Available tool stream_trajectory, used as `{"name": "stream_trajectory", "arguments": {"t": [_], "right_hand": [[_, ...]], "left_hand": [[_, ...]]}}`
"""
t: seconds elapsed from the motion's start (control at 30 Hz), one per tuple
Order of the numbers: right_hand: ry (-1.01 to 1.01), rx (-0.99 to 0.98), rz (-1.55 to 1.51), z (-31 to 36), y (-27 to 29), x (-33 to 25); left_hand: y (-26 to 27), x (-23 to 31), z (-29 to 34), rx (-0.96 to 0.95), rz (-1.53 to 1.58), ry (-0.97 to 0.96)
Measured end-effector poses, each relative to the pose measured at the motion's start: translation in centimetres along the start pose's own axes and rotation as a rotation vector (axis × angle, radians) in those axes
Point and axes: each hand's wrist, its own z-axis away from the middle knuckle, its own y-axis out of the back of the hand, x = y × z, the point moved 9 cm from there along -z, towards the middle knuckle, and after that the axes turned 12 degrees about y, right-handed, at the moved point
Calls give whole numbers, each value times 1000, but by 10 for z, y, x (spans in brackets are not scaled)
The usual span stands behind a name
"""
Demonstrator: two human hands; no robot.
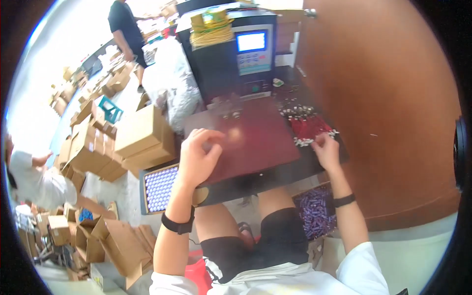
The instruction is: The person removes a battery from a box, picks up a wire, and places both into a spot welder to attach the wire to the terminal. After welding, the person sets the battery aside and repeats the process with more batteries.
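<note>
My left hand (199,155) hovers over the left part of a dark red mat (260,147), thumb and fingers apart. Nothing can be made out between them, though the fingertips are slightly blurred. To the right, my right hand (327,151) has its fingertips pinched at the near edge of a bunch of red wires (309,127) with white ends. It seems to grip one of these leads; the fingers cover most of it. Beyond the mat stands a dark machine (216,73) with a lit screen (251,42) and buttons. Small metallic parts (231,115) sit at its foot.
A tray of white-topped cylinders (161,189) is left of the mat. Below the table's right side lies a box of purple cylinders (314,211). Cardboard boxes (142,132) crowd the left. A brown door (383,123) borders the right. Two people (129,34) are on the left.
</note>
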Motion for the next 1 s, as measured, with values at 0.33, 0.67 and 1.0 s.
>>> {"name": "stream_trajectory", "arguments": {"t": [0.33, 0.67, 1.0], "right_hand": [[-72, -253, 105, -13, 18, 3], [28, -113, 171, -28, 45, -22], [62, 226, -126, -61, 106, -59]], "left_hand": [[77, -104, 52, -44, -504, 261], [51, -120, 66, -61, -641, 256], [81, -37, 26, 171, -157, 129]]}}
